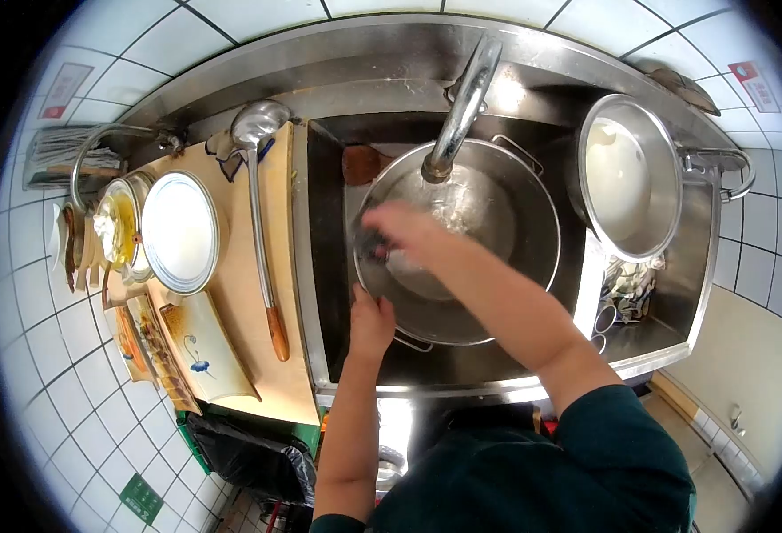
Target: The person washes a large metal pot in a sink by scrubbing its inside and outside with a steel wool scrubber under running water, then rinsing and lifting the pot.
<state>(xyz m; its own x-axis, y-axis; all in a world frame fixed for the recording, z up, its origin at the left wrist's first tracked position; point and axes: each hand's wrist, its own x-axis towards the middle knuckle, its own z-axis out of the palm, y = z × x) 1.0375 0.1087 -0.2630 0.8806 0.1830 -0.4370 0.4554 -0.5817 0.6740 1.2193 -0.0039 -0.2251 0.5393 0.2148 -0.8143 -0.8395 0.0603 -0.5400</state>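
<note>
A large metal pot (462, 330) with wire handles sits in the sink (333, 338), under the faucet (466, 107), and water runs into it. My left hand (372, 322) is closed at the pot's near left rim, gripping it. Over the pot's left side, my right hand (401, 233) is blurred by motion, its fingers around a dark scrubber (372, 244) that touches the inner wall near the rim. Part of the scrubber is hidden by the fingers.
Left of the sink, a wooden board (280, 391) bears a long ladle (260, 213), a white-lidded container (179, 233) and a rectangular plate (204, 346). A metal bowl (631, 178) with whitish contents stands at right. A brown block (361, 165) lies behind the pot.
</note>
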